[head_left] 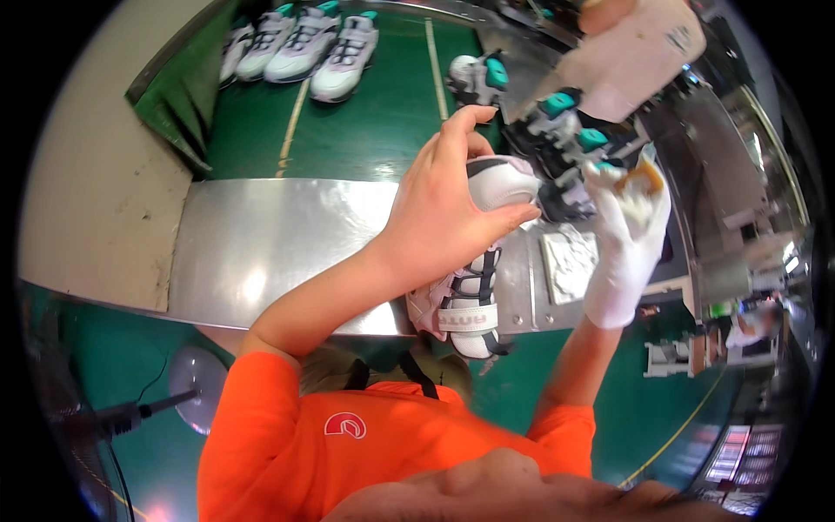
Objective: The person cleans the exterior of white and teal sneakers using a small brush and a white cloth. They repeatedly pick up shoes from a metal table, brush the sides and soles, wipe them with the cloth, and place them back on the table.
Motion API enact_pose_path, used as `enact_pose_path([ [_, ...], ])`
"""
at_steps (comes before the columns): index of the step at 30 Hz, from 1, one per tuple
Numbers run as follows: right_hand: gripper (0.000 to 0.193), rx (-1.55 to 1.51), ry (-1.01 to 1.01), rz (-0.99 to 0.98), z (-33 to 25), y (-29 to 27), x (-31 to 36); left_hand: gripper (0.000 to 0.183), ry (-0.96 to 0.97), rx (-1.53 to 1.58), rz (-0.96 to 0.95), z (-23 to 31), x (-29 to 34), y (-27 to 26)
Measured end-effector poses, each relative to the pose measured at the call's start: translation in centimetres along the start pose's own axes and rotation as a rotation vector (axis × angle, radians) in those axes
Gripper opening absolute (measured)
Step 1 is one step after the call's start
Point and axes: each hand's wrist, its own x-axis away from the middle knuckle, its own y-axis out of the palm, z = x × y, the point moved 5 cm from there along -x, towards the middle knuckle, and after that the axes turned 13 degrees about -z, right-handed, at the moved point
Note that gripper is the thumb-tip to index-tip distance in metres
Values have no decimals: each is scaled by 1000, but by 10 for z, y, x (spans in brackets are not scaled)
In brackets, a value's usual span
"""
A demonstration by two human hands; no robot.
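Note:
My bare left hand [435,196] is closed around the rounded white end of a sneaker [504,184], thumb on the near side and fingers over the far side. White, pale pink and black, the sneaker extends toward me, with black laces and a white strap, past the metal table's front edge. My hand hides part of it. My right hand [628,230], in a white glove, is raised to the right of the sneaker with its fingers curled around a tan-and-white soft-looking piece [642,187], whose kind I cannot make out.
A metal ledge [261,235] borders a green belt [383,130] carrying several sneakers [348,56] at far left. More sneakers with teal linings [557,130] stand beyond my hands. A crumpled white pad [570,265] lies on the ledge. Another person [639,61] is at far right.

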Motion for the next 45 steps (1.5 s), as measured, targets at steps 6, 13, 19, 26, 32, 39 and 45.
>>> enact_pose_path([
  [6, 68, 929, -342, 45, -28, 27, -7, 96, 134, -191, -10, 36, 10, 47],
  [13, 61, 1089, 42, -15, -10, 23, -15, 102, 233, -321, -33, 37, 16, 56],
  [19, 61, 1173, 155, 95, 18, -22, -1, 100, 183, -343, -46, 27, 20, 52],
  [26, 72, 812, -16, 129, 10, -29, 2, 100, 142, -217, -244, 18, 5, 51],
  [32, 68, -66, 27, -38, 9, -26, 1, 100, -127, -71, -469, 13, -14, 32],
  [39, 74, -279, 48, -357, 8, 15, 0, 95, -199, 16, -547, 1, -29, 23],
  [45, 80, -62, 51, -472, 12, 22, -7, 80, -194, 135, -695, -2, -36, 13],
])
